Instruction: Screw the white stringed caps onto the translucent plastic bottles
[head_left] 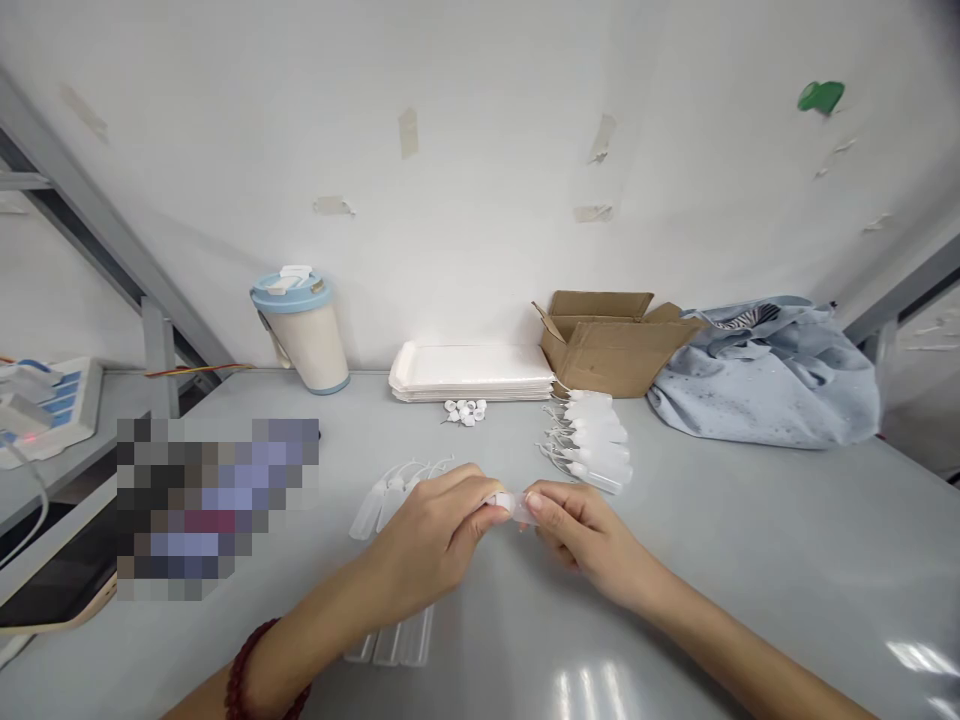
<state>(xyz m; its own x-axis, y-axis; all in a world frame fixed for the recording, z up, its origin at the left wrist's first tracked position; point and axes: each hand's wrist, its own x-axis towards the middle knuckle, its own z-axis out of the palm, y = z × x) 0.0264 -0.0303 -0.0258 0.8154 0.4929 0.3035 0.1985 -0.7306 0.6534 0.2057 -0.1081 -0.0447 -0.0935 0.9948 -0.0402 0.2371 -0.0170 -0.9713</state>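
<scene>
Between my two hands is a small translucent plastic tube point(523, 509) with a white cap point(501, 499). My left hand point(424, 530) pinches the cap end between thumb and forefinger. The tube's body is gripped by my right hand point(589, 538), whose fingers hide most of it. Capped tubes with thin white cords point(367, 510) lie behind my left hand, partly covered by it. Uncapped-looking clear tubes point(415, 640) show below my left forearm. To the right, several capped tubes with cords point(600, 440) lie in a stacked row. A small heap of white caps point(465, 411) sits farther back.
Along the wall stand a cream tumbler with a blue lid point(304, 330), a stack of white padded envelopes point(472, 372), an open cardboard box point(619, 350) and a light-blue cloth bag point(772, 385). A power strip point(75, 405) is at far left. A pixelated area covers the left tabletop.
</scene>
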